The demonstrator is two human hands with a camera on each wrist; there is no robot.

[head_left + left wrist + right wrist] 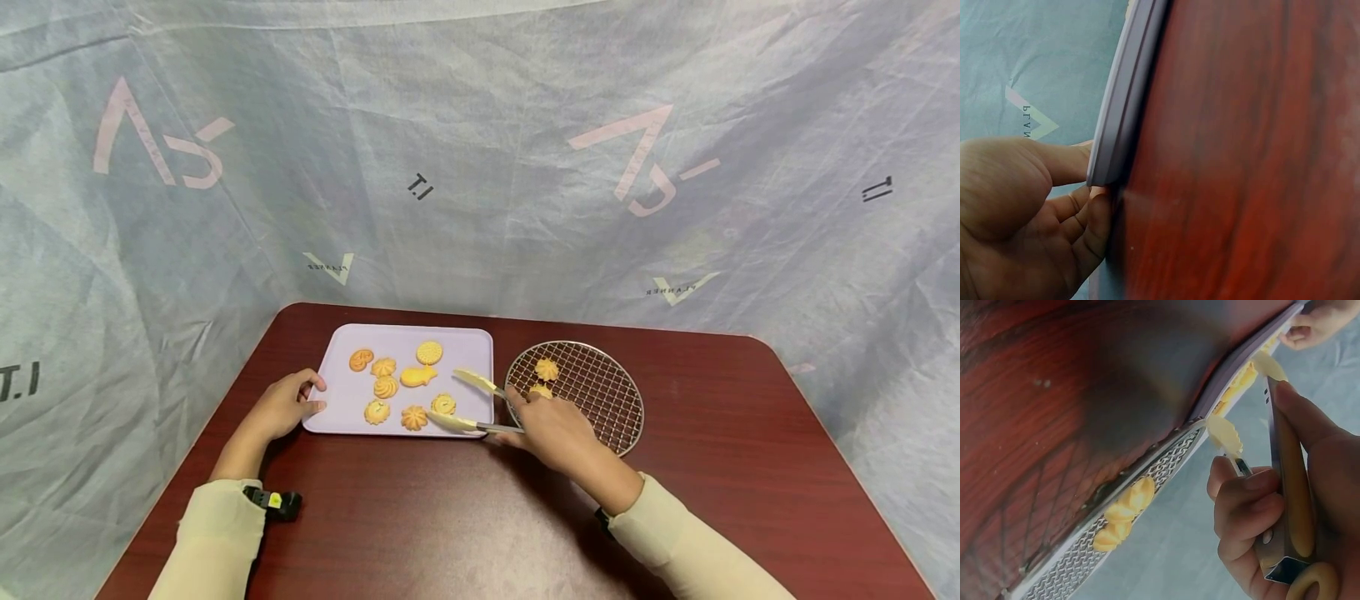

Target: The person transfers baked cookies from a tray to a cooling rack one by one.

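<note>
My left hand [281, 408] pinches the left edge of a pale lilac tray [341, 346], thumb on top and fingers beneath in the left wrist view. Several golden cookies lie on the tray, among them a fish-shaped one [417, 377], a round one [429, 352] and a pretzel-shaped one [362, 359]. My right hand [558, 429] grips metal tongs [1300, 487] with cream tips. The tong arms are spread over the tray's right part; the nearer tip is beside a flower-shaped cookie [413, 418] and a round scalloped cookie [444, 404]. Nothing is pinched between the tips.
A round wire rack [611, 400] stands right of the tray, partly under my right hand. It bears a flower-shaped cookie [547, 369] and another cookie [540, 390] half hidden by the hand. The dark red table [420, 517] is backed by grey cloth [480, 208].
</note>
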